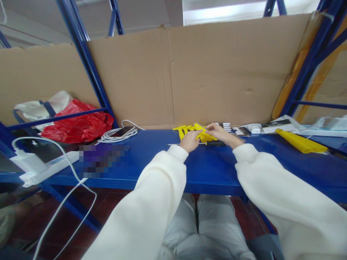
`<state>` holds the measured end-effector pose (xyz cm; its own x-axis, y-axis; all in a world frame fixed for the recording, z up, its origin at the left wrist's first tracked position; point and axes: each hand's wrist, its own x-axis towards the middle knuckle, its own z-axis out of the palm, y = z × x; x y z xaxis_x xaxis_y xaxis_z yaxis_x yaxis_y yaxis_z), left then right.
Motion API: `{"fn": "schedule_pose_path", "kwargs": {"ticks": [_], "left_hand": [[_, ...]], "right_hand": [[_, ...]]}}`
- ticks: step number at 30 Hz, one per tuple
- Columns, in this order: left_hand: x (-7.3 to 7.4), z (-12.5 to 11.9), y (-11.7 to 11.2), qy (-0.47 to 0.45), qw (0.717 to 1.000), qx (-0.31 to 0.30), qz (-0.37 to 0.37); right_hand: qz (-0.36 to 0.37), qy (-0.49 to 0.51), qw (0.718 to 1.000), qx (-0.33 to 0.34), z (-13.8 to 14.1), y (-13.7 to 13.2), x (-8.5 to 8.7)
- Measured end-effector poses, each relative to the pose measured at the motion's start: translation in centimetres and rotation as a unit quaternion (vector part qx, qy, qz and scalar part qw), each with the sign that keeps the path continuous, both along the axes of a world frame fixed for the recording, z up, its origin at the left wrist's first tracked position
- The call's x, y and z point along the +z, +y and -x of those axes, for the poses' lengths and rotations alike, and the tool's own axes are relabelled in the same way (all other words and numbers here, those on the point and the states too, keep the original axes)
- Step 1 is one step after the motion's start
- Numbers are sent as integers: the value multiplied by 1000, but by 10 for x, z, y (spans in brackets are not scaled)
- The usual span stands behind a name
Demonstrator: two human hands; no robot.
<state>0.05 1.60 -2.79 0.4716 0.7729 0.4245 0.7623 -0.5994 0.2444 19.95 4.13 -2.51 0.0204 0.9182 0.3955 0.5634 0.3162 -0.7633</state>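
Both of my hands meet at the back of a blue shelf (151, 159), on a cluster of small yellow plastic parts (189, 129). My left hand (189, 141) is closed, its fingers pinching one of the yellow parts (205, 137). My right hand (221, 132) grips the same yellow part from the right, fingers curled over it. A dark screwdriver (214, 143) with a thin metal shaft lies on the shelf just under my hands. Small black-and-white pieces (225, 125) sit right behind my right hand.
A cardboard sheet (206, 72) backs the shelf. A phone on a coiled white cable (119, 133) lies at left, with a red plastic bag (78, 124), a white power strip (40, 168) and charger. A long yellow object (300, 142) and packaging papers (279, 125) lie at right.
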Motion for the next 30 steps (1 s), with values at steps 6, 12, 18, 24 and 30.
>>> {"fn": "schedule_pose_path", "kwargs": {"ticks": [6,12,18,24,30], "left_hand": [[6,0,-5,-14,1000,8,1],[11,2,-18,61,997,39,8],[7,1,-22,123,991,45,39],[10,1,-27,132,989,39,53],[14,1,-28,136,988,39,55]], "right_hand": [[47,17,997,57,-9,-5,3],[42,6,997,60,-7,-9,5],[39,21,998,38,-6,-13,7],[34,44,997,52,-9,-13,5],[30,47,996,73,-11,-12,1]]}}
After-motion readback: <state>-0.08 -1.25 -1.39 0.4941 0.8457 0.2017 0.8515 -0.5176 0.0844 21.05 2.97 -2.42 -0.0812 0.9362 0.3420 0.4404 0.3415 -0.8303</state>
